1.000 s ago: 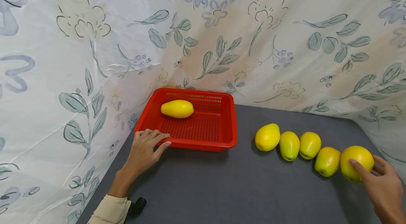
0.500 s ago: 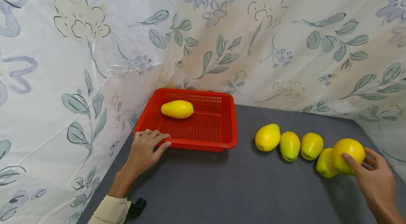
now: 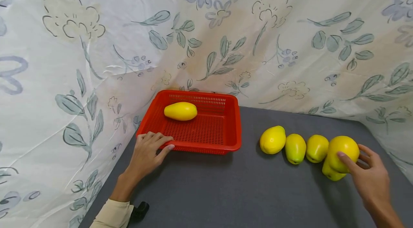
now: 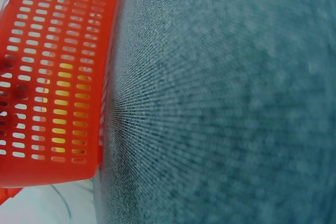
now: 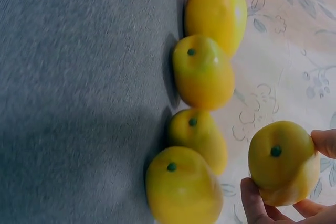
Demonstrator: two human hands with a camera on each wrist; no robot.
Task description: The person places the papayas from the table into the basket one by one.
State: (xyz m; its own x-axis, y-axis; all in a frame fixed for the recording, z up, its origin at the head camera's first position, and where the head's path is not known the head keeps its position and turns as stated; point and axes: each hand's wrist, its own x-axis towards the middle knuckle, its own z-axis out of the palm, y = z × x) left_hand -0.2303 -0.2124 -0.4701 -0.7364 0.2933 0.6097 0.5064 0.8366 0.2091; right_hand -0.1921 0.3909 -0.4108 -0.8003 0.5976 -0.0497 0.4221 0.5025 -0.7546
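Note:
My left hand [image 3: 148, 154] grips the near left corner of a red plastic basket [image 3: 232, 127], thumb on the front rim and fingers over it. One long yellow fruit [image 3: 180, 111] lies in the basket. At the right, my right hand [image 3: 371, 174] holds a round yellow mango [image 3: 342, 153] up off the table between thumb and fingers; its green stem dot shows in the right wrist view. Under and behind it, a yellow-green mango [image 3: 331, 174] is partly hidden. Two more mangoes, one green-yellow [image 3: 295, 150] and one yellow [image 3: 317, 148], and a larger pointed yellow fruit [image 3: 272, 140] continue the row leftward.
A dark grey tabletop [image 3: 245, 188] spreads in front of the basket and the fruit row. Flower-printed cloth [image 3: 245, 59] hangs behind and along the left side. Near the left sleeve sits a small black object [image 3: 140, 210].
The right hand has carried the round mango leftward and slightly up, so that it now covers much of the mango beside it. The left hand and basket have stayed in place.

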